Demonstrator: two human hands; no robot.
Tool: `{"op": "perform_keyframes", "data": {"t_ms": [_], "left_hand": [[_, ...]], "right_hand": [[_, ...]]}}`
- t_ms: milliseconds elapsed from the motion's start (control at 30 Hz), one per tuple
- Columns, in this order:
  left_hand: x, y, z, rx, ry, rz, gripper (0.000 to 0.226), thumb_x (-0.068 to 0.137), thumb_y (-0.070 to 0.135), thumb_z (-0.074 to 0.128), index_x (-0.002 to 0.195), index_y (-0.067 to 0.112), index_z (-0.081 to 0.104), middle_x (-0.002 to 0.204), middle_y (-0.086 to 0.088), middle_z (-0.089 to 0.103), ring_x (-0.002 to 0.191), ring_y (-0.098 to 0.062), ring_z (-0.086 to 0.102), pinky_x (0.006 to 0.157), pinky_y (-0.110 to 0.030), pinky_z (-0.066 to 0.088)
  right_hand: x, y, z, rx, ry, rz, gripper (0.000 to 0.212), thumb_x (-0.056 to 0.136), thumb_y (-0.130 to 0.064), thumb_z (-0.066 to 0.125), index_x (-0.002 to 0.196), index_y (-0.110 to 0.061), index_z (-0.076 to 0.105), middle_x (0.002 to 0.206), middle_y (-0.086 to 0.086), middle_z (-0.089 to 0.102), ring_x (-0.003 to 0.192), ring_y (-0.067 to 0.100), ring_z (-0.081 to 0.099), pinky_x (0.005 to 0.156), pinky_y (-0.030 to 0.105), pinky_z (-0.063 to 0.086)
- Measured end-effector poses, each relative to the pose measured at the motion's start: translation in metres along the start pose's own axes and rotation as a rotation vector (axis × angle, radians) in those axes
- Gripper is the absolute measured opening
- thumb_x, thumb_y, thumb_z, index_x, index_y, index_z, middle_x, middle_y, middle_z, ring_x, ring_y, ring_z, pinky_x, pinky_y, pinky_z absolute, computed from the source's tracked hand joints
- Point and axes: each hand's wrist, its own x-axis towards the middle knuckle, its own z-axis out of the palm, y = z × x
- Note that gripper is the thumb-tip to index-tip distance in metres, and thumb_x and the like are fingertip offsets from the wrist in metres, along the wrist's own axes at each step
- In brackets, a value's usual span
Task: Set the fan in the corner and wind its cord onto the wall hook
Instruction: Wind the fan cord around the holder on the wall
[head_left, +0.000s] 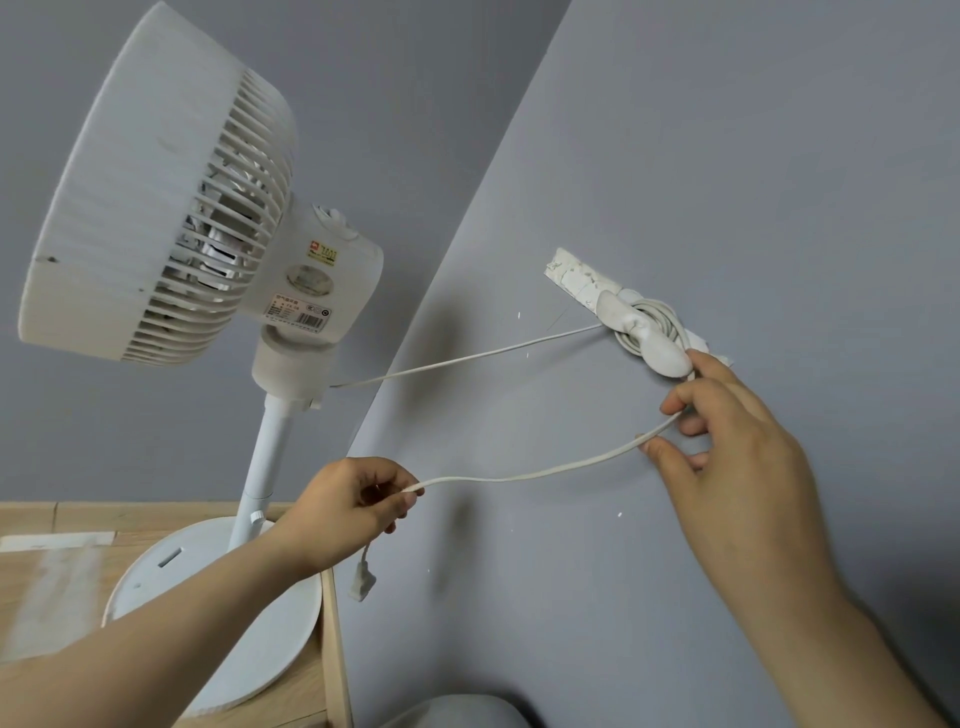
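Grey walls (727, 156) meet behind the fan (130, 208) on a wooden top (130, 517); left hand (348, 506) and right hand (727, 441) pinch its cord (519, 475).

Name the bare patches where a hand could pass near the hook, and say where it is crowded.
Bare wall lies above the hook and below the slack cord. Crowded: at the hook, with coils and the right hand.

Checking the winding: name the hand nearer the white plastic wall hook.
Right. The right hand sits just below the white plastic wall hook; the left hand is far lower-left.
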Motion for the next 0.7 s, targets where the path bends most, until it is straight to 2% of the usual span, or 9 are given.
{"op": "perform_keyframes", "data": {"t_ms": [67, 133, 200, 267, 333, 433, 533, 600, 700], "left_hand": [[0.000, 0.002, 0.002, 0.003, -0.010, 0.004, 0.016, 0.088, 0.029, 0.064, 0.080, 0.018, 0.071, 0.063, -0.001, 0.063, 0.058, -0.011, 0.060, 0.061, -0.022, 0.050], [0.000, 0.004, 0.004, -0.017, -0.029, -0.013, 0.020, 0.089, 0.035, 0.061, 0.082, 0.019, 0.073, 0.066, -0.005, 0.063, 0.068, -0.019, 0.064, 0.060, -0.019, 0.049], [-0.001, 0.008, 0.007, -0.049, -0.053, -0.043, 0.023, 0.090, 0.038, 0.058, 0.086, 0.023, 0.074, 0.062, -0.001, 0.060, 0.074, -0.022, 0.065, 0.062, -0.020, 0.049], [-0.001, 0.012, 0.011, -0.109, -0.058, -0.075, 0.029, 0.092, 0.039, 0.054, 0.088, 0.020, 0.075, 0.052, 0.009, 0.054, 0.061, -0.016, 0.062, 0.069, -0.025, 0.054], [0.001, 0.013, 0.012, -0.171, -0.046, -0.114, 0.033, 0.093, 0.034, 0.054, 0.089, 0.009, 0.075, 0.045, 0.014, 0.051, 0.048, -0.004, 0.053, 0.078, -0.034, 0.056], [0.004, 0.010, 0.010, -0.166, -0.029, -0.115, 0.022, 0.089, 0.031, 0.062, 0.079, 0.018, 0.077, 0.050, 0.009, 0.056, 0.051, -0.002, 0.054, 0.069, -0.032, 0.055], [0.005, 0.006, 0.008, -0.180, -0.009, -0.115, 0.015, 0.085, 0.024, 0.068, 0.074, 0.021, 0.078, 0.059, 0.003, 0.066, 0.055, -0.009, 0.059, 0.058, -0.018, 0.050], [0.007, 0.004, 0.008, -0.203, 0.013, -0.140, 0.011, 0.082, 0.020, 0.071, 0.075, 0.018, 0.079, 0.062, 0.002, 0.070, 0.054, -0.008, 0.061, 0.059, -0.016, 0.051], [0.010, 0.000, 0.007, -0.231, 0.057, -0.172, 0.007, 0.078, 0.017, 0.076, 0.073, 0.013, 0.079, 0.063, 0.000, 0.072, 0.054, -0.009, 0.063, 0.060, -0.017, 0.052]], "right_hand": [[-0.001, 0.001, 0.006, 0.019, 0.015, 0.000, 0.030, 0.073, -0.003, 0.075, 0.085, -0.016, 0.051, 0.138, -0.011, 0.048, 0.079, 0.015, 0.053, 0.067, 0.037, 0.052], [-0.003, 0.001, 0.014, 0.048, 0.042, 0.017, 0.030, 0.072, 0.001, 0.073, 0.086, -0.015, 0.052, 0.143, -0.010, 0.044, 0.079, 0.016, 0.053, 0.068, 0.037, 0.053], [-0.005, 0.001, 0.024, 0.074, 0.074, 0.050, 0.029, 0.073, 0.004, 0.071, 0.090, -0.014, 0.055, 0.148, -0.009, 0.039, 0.080, 0.015, 0.055, 0.071, 0.035, 0.054], [-0.007, 0.000, 0.032, 0.104, 0.097, 0.079, 0.031, 0.075, 0.006, 0.066, 0.098, -0.013, 0.059, 0.151, -0.008, 0.034, 0.081, 0.008, 0.054, 0.073, 0.039, 0.056], [-0.008, -0.001, 0.037, 0.134, 0.113, 0.101, 0.038, 0.077, 0.008, 0.063, 0.110, -0.011, 0.060, 0.153, -0.008, 0.030, 0.083, 0.002, 0.048, 0.074, 0.040, 0.057], [-0.009, -0.004, 0.040, 0.141, 0.114, 0.117, 0.046, 0.077, 0.008, 0.062, 0.121, -0.007, 0.059, 0.154, -0.007, 0.028, 0.085, -0.003, 0.046, 0.076, 0.036, 0.058], [-0.009, -0.004, 0.042, 0.113, 0.092, 0.122, 0.046, 0.077, 0.005, 0.063, 0.122, -0.007, 0.059, 0.155, -0.009, 0.024, 0.079, 0.006, 0.059, 0.075, 0.023, 0.053], [-0.010, -0.003, 0.045, 0.120, 0.083, 0.147, 0.046, 0.077, 0.004, 0.064, 0.122, -0.006, 0.061, 0.156, -0.008, 0.025, 0.077, 0.016, 0.067, 0.071, 0.004, 0.042], [-0.010, -0.004, 0.049, 0.170, 0.080, 0.191, 0.048, 0.076, 0.004, 0.065, 0.123, -0.004, 0.061, 0.156, -0.007, 0.025, 0.080, 0.020, 0.069, 0.068, -0.009, 0.034]]}}
